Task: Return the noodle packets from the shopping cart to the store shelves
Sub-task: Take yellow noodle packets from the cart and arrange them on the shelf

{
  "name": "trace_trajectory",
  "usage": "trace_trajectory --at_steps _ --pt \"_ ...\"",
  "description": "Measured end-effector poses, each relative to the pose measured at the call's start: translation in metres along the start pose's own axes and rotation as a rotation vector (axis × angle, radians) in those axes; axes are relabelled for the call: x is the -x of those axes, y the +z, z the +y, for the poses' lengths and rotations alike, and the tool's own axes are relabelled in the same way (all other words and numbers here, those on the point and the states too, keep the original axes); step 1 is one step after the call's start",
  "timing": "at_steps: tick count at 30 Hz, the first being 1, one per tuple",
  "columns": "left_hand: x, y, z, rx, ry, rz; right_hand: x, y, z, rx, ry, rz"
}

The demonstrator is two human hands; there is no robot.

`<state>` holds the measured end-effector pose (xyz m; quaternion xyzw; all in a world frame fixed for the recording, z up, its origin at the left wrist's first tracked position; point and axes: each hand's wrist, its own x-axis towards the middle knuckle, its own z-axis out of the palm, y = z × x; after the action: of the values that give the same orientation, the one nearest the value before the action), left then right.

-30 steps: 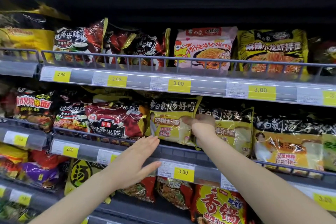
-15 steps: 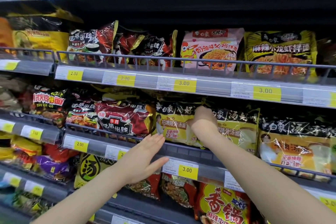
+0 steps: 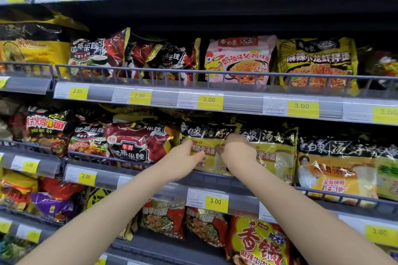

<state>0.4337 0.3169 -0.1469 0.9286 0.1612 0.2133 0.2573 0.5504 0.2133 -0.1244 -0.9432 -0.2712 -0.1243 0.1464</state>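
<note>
A yellow and black noodle packet [image 3: 204, 133] stands on the middle shelf behind its grey wire rail [image 3: 215, 180]. My right hand [image 3: 237, 153] grips the packet's right part with curled fingers. My left hand [image 3: 183, 159] lies flat against the packet's left side, fingers straight. A matching yellow and black packet [image 3: 277, 153] stands just to the right, partly behind my right hand. The shopping cart is out of view.
A red beef noodle packet [image 3: 133, 146] leans close on the left of the held one. More packets fill the upper shelf [image 3: 237, 92] and the lower shelf [image 3: 163, 219]. Yellow price tags line each shelf front.
My left hand has risen from in front of the shelf rail to the packet's left side. My right hand stays on the packet.
</note>
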Motion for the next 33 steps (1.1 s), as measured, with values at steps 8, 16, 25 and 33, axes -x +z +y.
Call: trace_trajectory --at_steps 8,16,25,33 --pt "-0.048 0.003 0.01 0.15 -0.341 0.037 0.018 0.002 0.012 -0.31 0.016 -0.058" --pt "-0.044 0.01 -0.008 0.259 -0.318 0.067 0.016 0.021 -0.006 -0.357 0.065 -0.138" --pt "-0.043 0.018 -0.009 0.29 -0.344 0.141 -0.005 0.021 -0.015 -0.526 0.23 -0.231" --pt "-0.041 0.013 -0.001 0.254 -0.355 0.061 0.003 0.007 -0.004 -0.482 0.112 -0.255"
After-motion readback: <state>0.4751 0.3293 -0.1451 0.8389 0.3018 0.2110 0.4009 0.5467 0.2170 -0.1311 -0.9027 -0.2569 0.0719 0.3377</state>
